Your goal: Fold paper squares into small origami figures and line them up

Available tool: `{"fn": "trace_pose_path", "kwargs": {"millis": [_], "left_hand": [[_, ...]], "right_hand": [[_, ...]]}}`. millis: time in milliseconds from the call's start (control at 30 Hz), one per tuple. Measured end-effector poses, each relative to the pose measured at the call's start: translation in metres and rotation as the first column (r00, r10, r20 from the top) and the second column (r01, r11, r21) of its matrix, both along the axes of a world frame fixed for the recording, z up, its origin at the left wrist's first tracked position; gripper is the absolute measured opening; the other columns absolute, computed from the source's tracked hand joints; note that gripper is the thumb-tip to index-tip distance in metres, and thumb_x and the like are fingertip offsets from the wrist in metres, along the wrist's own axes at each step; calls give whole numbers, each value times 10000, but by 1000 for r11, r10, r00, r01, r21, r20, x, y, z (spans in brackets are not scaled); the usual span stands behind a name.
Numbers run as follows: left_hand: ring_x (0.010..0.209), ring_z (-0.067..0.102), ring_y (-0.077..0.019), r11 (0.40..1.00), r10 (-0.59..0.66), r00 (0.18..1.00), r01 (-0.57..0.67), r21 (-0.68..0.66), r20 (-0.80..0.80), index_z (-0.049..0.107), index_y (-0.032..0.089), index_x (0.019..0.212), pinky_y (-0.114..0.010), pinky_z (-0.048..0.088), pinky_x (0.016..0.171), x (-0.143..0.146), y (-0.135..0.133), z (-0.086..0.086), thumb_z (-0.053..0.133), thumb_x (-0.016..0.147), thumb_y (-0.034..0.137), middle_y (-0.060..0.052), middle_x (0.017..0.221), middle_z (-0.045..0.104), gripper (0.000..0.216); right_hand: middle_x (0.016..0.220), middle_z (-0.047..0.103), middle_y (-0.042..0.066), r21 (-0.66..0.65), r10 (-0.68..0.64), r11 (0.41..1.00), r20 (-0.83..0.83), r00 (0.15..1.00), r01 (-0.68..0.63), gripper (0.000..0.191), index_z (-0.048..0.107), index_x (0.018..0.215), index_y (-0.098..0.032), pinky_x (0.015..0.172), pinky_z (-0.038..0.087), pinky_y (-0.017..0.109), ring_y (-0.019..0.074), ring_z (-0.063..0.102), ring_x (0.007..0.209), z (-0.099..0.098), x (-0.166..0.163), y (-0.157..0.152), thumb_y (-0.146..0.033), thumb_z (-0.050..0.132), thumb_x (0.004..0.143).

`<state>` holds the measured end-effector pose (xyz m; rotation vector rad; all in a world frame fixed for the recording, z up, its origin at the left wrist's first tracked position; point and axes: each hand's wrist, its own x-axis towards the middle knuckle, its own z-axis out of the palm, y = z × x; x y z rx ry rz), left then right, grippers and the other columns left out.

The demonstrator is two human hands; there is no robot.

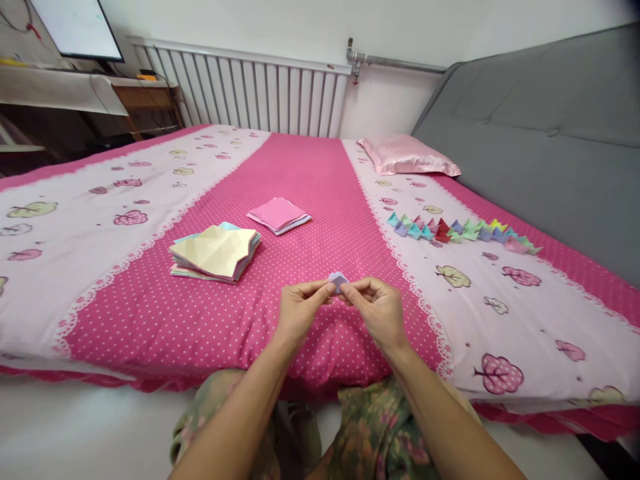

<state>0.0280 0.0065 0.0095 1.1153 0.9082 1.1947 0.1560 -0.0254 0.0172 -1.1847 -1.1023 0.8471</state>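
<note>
Matt paper piece [339,283], creased paper stack [213,250], glossy satin-like pillow [407,155], cloth bedspread [310,170], smooth metal radiator [250,92]

The bed [320,167] is dotted deep pink down its middle, pale and tree-printed either side. From its centre, a cream-topped paper stack [213,250] lies at nine o'clock, a pink-topped paper stack [278,213] at ten, a pink pillow [407,153] at two, many-coloured folded papers [470,231] at three.
</note>
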Motion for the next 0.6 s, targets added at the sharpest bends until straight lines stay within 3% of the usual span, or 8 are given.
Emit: {"fn": "trace_pose_path", "kwargs": {"millis": [200, 367, 600], "left_hand": [[628, 630, -126, 1000, -12, 1000, 12, -6, 23, 713, 158, 841, -217, 490, 591, 0, 0, 3, 708, 632, 278, -60, 781, 718, 241], [628, 632, -116, 993, -27, 999, 30, 111, -22, 611, 173, 1093, -213, 495, 594, -1, 0, 3, 671, 681, 272, -28, 751, 714, 428], [666, 647, -143, 990, -5, 995, 20, 142, -103, 677, 180, 974, -245, 520, 627, -3, 0, 3, 641, 708, 277, -48, 867, 713, 285]], "right_hand": [[613, 664, 23, -6, -13, 1000, -61, 998, 13, 216, 591, 687, -152, 586, 531, 268, 149, 648, 573, -1, -3, 0, -337, 700, 666], [628, 669, 25, -2, 10, 1000, -48, 999, -10, 224, 579, 691, -156, 596, 530, 267, 153, 653, 597, -2, -2, 0, -346, 695, 668], [648, 666, 25, 19, 25, 1000, -13, 1000, -25, 217, 571, 716, -163, 605, 526, 269, 150, 647, 611, -3, -1, 1, -352, 676, 691]]}}
